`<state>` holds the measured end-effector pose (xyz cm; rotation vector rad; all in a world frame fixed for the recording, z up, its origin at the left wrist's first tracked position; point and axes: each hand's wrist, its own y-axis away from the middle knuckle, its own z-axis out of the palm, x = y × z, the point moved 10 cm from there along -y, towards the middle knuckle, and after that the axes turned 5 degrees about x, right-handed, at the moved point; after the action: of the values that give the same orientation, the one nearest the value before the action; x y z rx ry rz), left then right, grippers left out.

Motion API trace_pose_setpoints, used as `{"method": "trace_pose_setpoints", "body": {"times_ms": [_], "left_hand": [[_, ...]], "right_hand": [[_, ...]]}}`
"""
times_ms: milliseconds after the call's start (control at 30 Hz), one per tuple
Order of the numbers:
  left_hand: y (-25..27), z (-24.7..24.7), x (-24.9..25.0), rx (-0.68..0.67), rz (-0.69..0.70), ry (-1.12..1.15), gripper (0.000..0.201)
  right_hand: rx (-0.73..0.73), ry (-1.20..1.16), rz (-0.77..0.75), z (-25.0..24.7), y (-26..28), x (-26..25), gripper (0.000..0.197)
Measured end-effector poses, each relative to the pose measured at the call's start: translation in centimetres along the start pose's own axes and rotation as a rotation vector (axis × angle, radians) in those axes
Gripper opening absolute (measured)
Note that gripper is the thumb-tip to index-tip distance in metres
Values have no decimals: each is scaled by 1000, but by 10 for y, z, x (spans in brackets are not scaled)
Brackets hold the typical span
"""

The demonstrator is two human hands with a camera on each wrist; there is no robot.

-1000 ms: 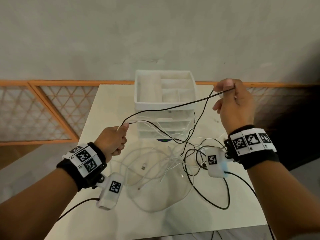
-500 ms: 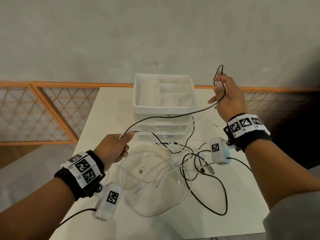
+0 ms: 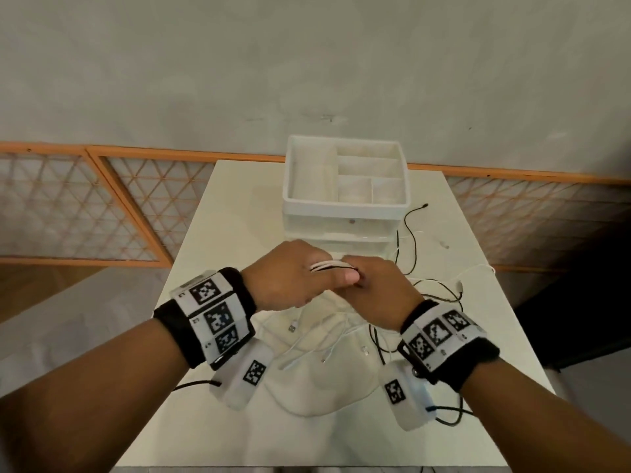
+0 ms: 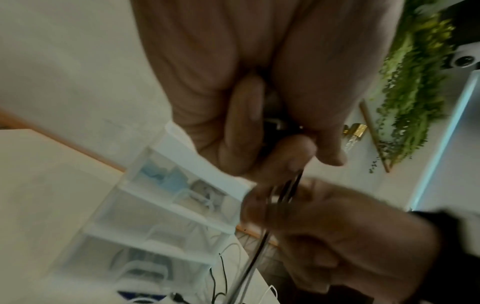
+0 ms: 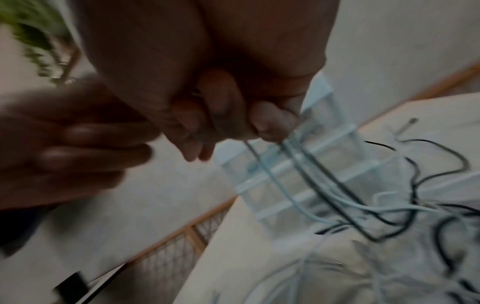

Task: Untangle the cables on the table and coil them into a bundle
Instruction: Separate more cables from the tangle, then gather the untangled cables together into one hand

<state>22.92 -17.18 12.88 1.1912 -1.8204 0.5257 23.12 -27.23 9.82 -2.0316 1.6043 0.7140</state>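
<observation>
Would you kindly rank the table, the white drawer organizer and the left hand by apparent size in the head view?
1. table
2. drawer organizer
3. left hand, though being nearer the camera enlarges it, so its gap to the organizer is unsure.

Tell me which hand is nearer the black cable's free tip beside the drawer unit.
Right. The right hand lies below-left of the tip; the left hand is farther left.

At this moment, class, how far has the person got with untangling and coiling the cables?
Done: little. No finished coil shows anywhere.
In hand: the left hand and right hand meet above the table, both gripping a gathered bunch of white and black strands.
Left: most white cables and the black cable lie loose and crossed beside the drawer organizer; they need separating and coiling.
</observation>
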Motion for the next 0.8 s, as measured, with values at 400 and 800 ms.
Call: {"method": "trace_pose_setpoints", "body": {"times_ms": [400,800], "left_hand": [[33,20,-116,-216,-260,-665,50],[28,50,-83,-92,-46,-282,48]], "right_hand": [[318,84,454,-77,11,156,60],[124,84,228,27,13,88,6]]}}
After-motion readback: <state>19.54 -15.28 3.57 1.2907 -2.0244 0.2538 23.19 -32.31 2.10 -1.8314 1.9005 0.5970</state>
